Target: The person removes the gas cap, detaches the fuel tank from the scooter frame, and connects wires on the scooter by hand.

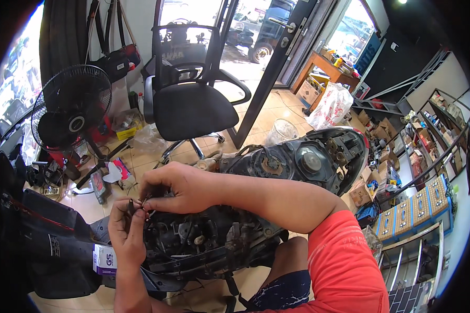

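Both my hands meet over the front part of a stripped motor scooter [235, 229], its frame and engine parts bare. My left hand [125, 232] comes up from below and pinches a small black wire-like piece [131, 205] between thumb and fingers. From the right, my right hand [175, 189] reaches across, its thumb and fingertips closed at the same spot, touching the left fingertips. The piece's exact kind is too small to tell. Just left of my left wrist, a white and purple box [104, 260] sits on the scooter's black front panel [55, 242].
A black office chair [193, 109] stands beyond the scooter, with a standing fan [75, 117] to its left. Behind the scooter's rear are a clear plastic tub [282, 130] and a white plastic bag [331, 107]. Shelves of parts and boxes [418, 156] line the right side.
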